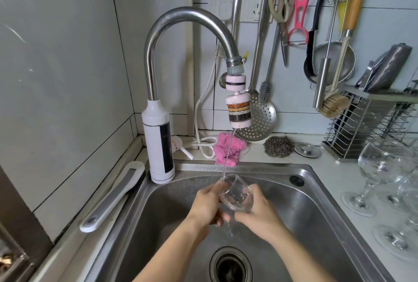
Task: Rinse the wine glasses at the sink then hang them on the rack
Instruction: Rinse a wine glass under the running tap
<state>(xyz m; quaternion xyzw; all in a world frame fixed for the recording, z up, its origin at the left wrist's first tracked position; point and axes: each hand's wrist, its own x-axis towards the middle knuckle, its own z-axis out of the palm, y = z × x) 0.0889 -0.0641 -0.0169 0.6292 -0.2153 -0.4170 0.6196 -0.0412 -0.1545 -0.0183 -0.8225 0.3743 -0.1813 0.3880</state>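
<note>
Over the sink, you hold one wine glass tipped under the tap's thin water. Your left hand grips its left side and your right hand wraps its right. No writing can be read.

Bright, even light; edges bowed — tile glare

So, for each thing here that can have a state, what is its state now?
Tap: running, thin stream.
Glass: held in both hands, tilted, under the stream.
Left hand: gripping the glass.
Right hand: gripping the glass.
Sink: wet, drain unplugged.
Other glasses: upright on the counter, not yet hung.
Plug: lying on the counter.
</note>
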